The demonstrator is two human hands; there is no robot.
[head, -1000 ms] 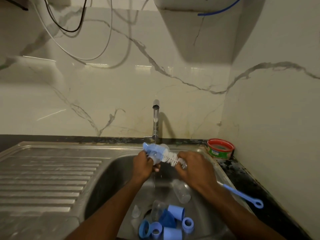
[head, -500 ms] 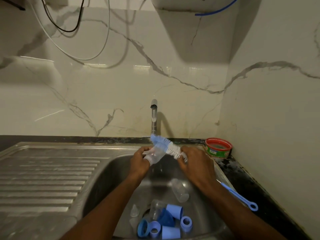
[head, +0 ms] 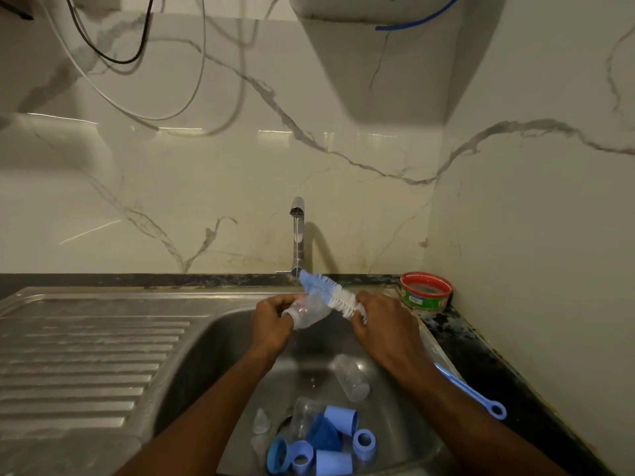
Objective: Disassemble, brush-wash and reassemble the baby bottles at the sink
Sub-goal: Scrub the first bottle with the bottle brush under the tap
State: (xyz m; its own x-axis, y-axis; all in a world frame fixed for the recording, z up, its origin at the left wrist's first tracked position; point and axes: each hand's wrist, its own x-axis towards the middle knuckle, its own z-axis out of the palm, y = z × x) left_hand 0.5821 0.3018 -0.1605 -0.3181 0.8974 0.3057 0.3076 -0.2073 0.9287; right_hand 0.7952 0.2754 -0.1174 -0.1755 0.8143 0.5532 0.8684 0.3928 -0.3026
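Observation:
My left hand (head: pixel 271 319) grips a clear baby bottle (head: pixel 307 312) over the sink basin (head: pixel 220 355), below the tap. My right hand (head: pixel 381 321) grips the bottle brush (head: pixel 328 293) just behind its bristles. The blue-and-white bristle head lies outside the bottle, above it, with its blue tip near the tap's base. The brush's blue handle (head: pixel 470 393) sticks out behind my right wrist. In the basin lie another clear bottle (head: pixel 350 376), a third bottle (head: pixel 304 415), several blue caps and rings (head: pixel 330 448) and clear teats (head: pixel 260 422).
The tap (head: pixel 297 235) stands at the back of the sink with a thin stream of water running. A ribbed steel drainboard (head: pixel 86 355) lies to the left. A round red-rimmed tub (head: pixel 426 292) sits on the dark counter at the right corner, by the wall.
The brush head, which was inside the bottle a second ago, has come out and now lies above it. Both hands have stayed over the basin, the bottle tilted slightly.

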